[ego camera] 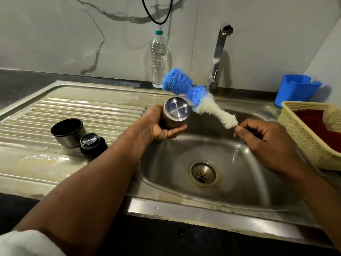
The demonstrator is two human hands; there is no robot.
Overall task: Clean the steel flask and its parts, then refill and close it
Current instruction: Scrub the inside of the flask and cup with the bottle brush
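Observation:
My left hand (158,124) grips the steel flask (176,112) over the sink basin (230,163), its flat bottom turned up toward the camera. My right hand (265,139) pinches the thin handle end of a bottle brush (199,98) with blue and white bristles. The brush slants up to the left, just right of the flask and outside it. On the wet drainboard (64,108) to the left stand the flask's steel cup (68,132), mouth up, and its black stopper (93,144) beside it.
A tap (218,56) rises behind the basin, with no water running. A clear plastic water bottle (159,58) stands at the wall. A blue plastic container (296,89) and a yellow basket (311,133) holding a red cloth sit at the right.

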